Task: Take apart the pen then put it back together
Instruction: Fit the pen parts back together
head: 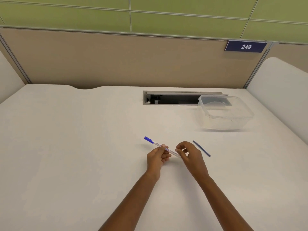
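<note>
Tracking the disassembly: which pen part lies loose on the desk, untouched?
The thin dark blue refill, alone on the desk beside the right hand; the blue-capped barrel is held by that and the left hand.

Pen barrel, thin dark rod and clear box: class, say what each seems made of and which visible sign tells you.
Pen barrel: likely smooth white plastic, with printed lettering. Thin dark rod: probably a plastic tube, dull dark blue; too small to confirm. Clear box: glossy transparent plastic; the desk shows through its walls.
</note>
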`<state>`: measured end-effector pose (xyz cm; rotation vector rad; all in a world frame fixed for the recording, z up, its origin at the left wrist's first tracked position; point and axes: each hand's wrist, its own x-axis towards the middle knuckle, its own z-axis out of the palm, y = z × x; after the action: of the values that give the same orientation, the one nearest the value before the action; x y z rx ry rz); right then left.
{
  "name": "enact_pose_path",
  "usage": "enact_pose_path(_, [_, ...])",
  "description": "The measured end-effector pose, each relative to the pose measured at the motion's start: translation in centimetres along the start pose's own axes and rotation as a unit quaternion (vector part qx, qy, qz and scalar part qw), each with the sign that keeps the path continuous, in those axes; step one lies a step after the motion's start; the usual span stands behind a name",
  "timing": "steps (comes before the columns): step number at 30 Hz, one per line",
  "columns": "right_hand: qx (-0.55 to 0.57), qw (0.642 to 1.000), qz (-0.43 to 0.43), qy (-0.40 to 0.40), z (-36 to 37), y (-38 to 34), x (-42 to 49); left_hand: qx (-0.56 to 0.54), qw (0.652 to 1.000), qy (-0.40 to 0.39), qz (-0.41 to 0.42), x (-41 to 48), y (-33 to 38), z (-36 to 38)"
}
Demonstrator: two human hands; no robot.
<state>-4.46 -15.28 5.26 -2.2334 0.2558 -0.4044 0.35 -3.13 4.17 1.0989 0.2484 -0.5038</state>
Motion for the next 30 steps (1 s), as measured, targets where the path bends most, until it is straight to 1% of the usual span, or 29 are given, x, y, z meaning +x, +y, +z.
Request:
enact_pose_path(3, [-0.056,0.998,0.018,0.039,-1.4,1.2,0.3,-0.066,0.997,0.019,-0.023,0.3,0.1,-0.2])
enact_pose_path(6, [-0.124,0.988,0.037,0.084,-3.0,2.7,0.9,-0.096,0.995,0.023,-0.027,0.5,0.1,-0.1])
enact_pose_path(8, [-0.175,0.978,0.060,0.093,-4.0,3.7,1.5,-0.108,0.993,0.024,-0.033,0.8,0.0,0.1])
enact_pose_path(11, [-0.224,0.966,0.121,0.051,-4.9,5.1,2.4,-0.120,0.992,0.025,-0.037,1.2,-0.1,0.4])
enact_pose_path(14, [-0.224,0.961,0.160,-0.005,-5.1,5.8,2.7,-0.120,0.992,0.022,-0.037,1.5,-0.2,0.6])
enact_pose_path(18, [-0.248,0.957,0.152,-0.020,-4.8,6.0,2.7,-0.114,0.993,-0.001,-0.037,1.9,-0.5,0.9])
enact_pose_path(21, [-0.262,0.954,0.144,-0.018,-4.9,6.1,2.6,-0.105,0.993,-0.036,-0.045,1.8,-1.0,1.0])
enact_pose_path(23, [-0.212,0.966,0.147,0.016,-4.8,6.0,2.1,-0.094,0.992,-0.063,-0.048,1.7,-1.3,0.9])
enact_pose_path(25, [-0.094,0.978,0.175,0.070,-4.8,5.3,1.5,-0.089,0.992,-0.076,-0.045,1.7,-1.4,0.7])
enact_pose_path(26, [-0.021,0.976,0.196,0.095,-4.8,4.8,1.4,-0.088,0.992,-0.076,-0.043,1.8,-1.4,0.7])
enact_pose_path(28, [0.128,0.959,0.221,0.120,-4.7,3.7,1.3,-0.091,0.993,-0.070,-0.038,1.9,-1.3,0.8])
enact_pose_path(30, [0.266,0.932,0.216,0.120,-4.3,2.3,1.2,-0.104,0.992,-0.055,-0.035,2.1,-1.3,0.9])
